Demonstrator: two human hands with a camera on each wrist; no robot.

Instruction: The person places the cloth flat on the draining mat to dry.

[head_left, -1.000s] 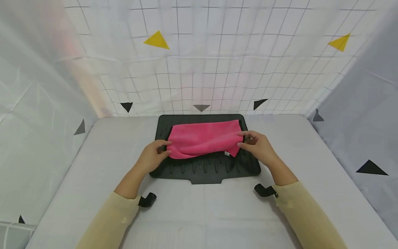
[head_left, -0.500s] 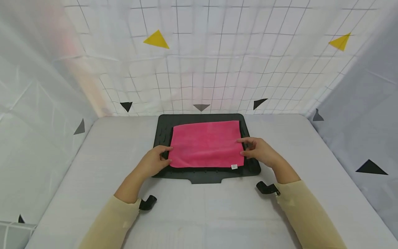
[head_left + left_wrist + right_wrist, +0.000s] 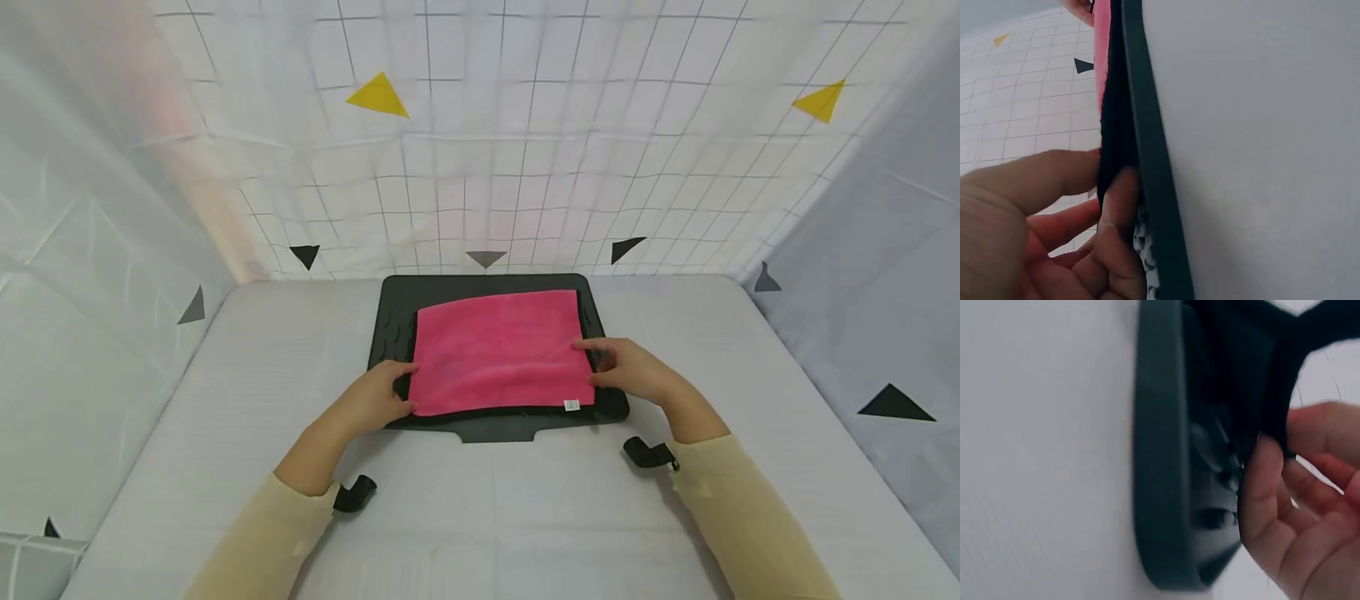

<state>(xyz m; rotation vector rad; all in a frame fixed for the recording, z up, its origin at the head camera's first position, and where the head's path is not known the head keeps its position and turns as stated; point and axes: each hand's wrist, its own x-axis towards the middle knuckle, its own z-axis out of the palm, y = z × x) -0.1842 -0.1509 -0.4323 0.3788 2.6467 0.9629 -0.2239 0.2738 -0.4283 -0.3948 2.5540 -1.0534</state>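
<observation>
Pink cloth (image 3: 498, 350) lies flat inside the black tray (image 3: 395, 312), which sits on my bench (image 3: 225, 400). My left hand (image 3: 371, 398) pinches the cloth's near-left corner; my right hand (image 3: 633, 372) fingers (image 3: 592, 343) pinch its right edge.

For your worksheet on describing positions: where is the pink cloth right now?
In the head view, the pink cloth lies spread on the black tray, mid-table, between the left hand and right hand.

Backdrop and markers around the grey table

The grey table (image 3: 225, 392) stood before a white gridded sheet (image 3: 525, 167), which bore two yellow triangles (image 3: 377, 96) high above the table and dark triangles (image 3: 305, 255) just above its far edge; another black triangle (image 3: 896, 403) lay beside its right side.
</observation>
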